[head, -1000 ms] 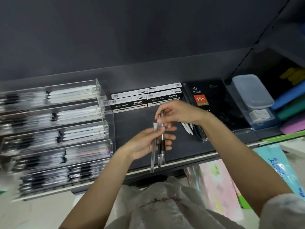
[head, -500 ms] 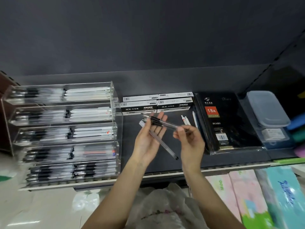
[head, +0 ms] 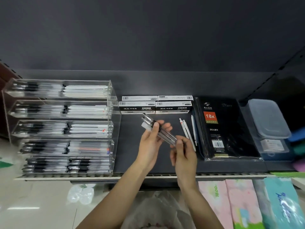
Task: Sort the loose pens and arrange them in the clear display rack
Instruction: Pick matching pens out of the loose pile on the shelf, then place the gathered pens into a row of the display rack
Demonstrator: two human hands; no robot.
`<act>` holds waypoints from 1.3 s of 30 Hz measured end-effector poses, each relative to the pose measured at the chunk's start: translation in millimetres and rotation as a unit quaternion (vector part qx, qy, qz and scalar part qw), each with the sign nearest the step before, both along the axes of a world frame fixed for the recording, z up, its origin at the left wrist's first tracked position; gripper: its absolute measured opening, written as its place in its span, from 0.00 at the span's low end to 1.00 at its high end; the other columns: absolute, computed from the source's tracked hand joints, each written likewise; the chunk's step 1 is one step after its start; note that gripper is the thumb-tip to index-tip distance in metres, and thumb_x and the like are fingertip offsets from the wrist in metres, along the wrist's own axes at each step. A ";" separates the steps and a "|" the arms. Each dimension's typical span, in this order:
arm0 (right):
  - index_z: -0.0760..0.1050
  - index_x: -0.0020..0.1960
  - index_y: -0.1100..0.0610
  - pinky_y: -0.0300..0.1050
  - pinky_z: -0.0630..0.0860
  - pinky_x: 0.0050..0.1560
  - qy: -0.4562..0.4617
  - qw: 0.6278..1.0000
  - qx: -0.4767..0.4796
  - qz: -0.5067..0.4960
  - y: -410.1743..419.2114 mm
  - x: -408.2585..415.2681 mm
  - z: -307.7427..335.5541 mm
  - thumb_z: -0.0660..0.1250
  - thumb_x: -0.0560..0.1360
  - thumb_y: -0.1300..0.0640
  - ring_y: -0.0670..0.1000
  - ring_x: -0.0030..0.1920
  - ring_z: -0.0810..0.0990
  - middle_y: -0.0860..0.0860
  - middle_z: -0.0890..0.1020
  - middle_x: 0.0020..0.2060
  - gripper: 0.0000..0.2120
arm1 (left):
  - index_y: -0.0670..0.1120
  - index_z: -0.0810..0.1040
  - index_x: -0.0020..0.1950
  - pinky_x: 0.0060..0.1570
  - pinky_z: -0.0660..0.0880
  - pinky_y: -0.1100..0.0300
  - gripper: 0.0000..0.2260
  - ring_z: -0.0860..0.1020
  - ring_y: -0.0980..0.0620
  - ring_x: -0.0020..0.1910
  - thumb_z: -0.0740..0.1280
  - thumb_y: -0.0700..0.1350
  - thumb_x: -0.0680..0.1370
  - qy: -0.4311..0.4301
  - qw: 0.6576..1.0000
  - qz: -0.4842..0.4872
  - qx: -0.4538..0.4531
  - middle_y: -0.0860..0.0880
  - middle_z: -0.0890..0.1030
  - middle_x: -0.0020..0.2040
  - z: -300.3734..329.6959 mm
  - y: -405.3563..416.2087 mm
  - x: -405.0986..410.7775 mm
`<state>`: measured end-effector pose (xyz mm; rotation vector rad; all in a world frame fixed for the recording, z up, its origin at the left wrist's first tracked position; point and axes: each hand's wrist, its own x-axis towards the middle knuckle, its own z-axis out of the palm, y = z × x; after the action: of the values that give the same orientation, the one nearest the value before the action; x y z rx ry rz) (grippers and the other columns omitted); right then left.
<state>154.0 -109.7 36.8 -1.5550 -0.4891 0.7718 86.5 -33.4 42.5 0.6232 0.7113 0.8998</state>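
Left hand (head: 149, 142) grips a bundle of clear pens (head: 158, 129); right hand (head: 183, 154) pinches its lower end, beside the acrylic rack (head: 113, 113).

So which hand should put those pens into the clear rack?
Left hand: it already grips the bundle of clear black-tipped pens and is nearer the clear acrylic rack.

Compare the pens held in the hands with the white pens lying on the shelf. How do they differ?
The held pens have clear barrels with dark grips; the white pens are opaque white. The held pens are up off the shelf, gripped by the left hand and pinched at the near end by the right hand; the white pens lie untouched beside the diary. Both groups lie outside the clear rack.
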 end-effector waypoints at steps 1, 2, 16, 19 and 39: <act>0.74 0.51 0.54 0.37 0.65 0.25 -0.023 1.000 0.001 0.019 -0.4 2.4 -1.3 0.57 0.81 0.58 0.45 0.25 0.68 0.48 0.74 0.27 0.07 | 0.42 0.77 0.54 0.54 0.78 0.56 0.10 0.81 0.49 0.53 0.58 0.44 0.81 0.043 0.999 -0.007 0.011 0.46 0.83 0.48 0.5 -1.5 -6.0; 0.74 0.51 0.53 0.37 0.66 0.26 -0.038 0.999 0.001 0.039 -0.7 4.2 -3.2 0.57 0.81 0.58 0.45 0.25 0.68 0.47 0.73 0.26 0.07 | 0.41 0.78 0.55 0.51 0.78 0.58 0.11 0.81 0.49 0.55 0.59 0.44 0.81 0.086 0.996 -0.011 0.020 0.45 0.83 0.50 1.1 -2.1 -13.4; 0.75 0.48 0.52 0.39 0.74 0.34 -0.092 0.949 0.018 0.301 37.0 -60.3 1.5 0.61 0.79 0.60 0.48 0.28 0.75 0.51 0.79 0.29 0.07 | 0.44 0.75 0.59 0.41 0.79 0.63 0.11 0.81 0.52 0.41 0.66 0.39 0.77 0.304 0.943 0.078 0.111 0.44 0.78 0.44 34.0 -2.3 -176.3; 0.75 0.48 0.52 0.38 0.75 0.35 -0.102 0.940 0.018 0.325 44.0 -85.4 4.0 0.61 0.79 0.60 0.48 0.29 0.78 0.51 0.80 0.29 0.06 | 0.42 0.73 0.61 0.41 0.79 0.64 0.11 0.84 0.47 0.43 0.64 0.41 0.79 0.301 0.948 0.047 0.097 0.42 0.83 0.46 32.7 -1.1 -203.0; 0.80 0.48 0.53 0.31 0.75 0.40 -0.131 0.981 -0.044 0.139 100.3 -257.6 -23.3 0.65 0.77 0.61 0.38 0.38 0.79 0.45 0.82 0.40 0.06 | 0.40 0.76 0.53 0.41 0.78 0.67 0.05 0.84 0.48 0.41 0.63 0.37 0.79 0.246 0.968 0.028 0.038 0.39 0.82 0.46 -19.8 74.2 -427.2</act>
<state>-103.6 -9.4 13.5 -1.7017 -0.8911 0.8119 -340.8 40.8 22.7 0.9136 1.1475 0.8334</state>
